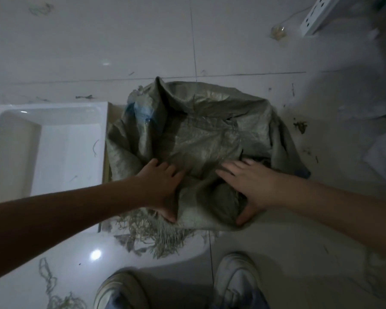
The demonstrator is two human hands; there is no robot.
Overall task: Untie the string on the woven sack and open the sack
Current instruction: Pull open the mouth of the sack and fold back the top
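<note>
A grey-green woven sack (201, 139) lies crumpled on the tiled floor in the middle of the head view. Its frayed near edge (156, 237) spreads loose threads toward my feet. My left hand (161, 188) grips the sack's near left fold, thumb under the cloth. My right hand (250, 186) holds the near right fold, fingers spread on top and thumb tucked at the edge. Between my hands the cloth bunches up. A blue patch (140, 111) shows at the sack's far left. No tied string is visible on the sack.
A white rectangular basin (54, 112) sits left of the sack, touching it. A white power strip (319, 14) with a cable lies at the far right. Loose string (49, 284) and thread scraps litter the floor. My two shoes (236, 277) stand just below the sack.
</note>
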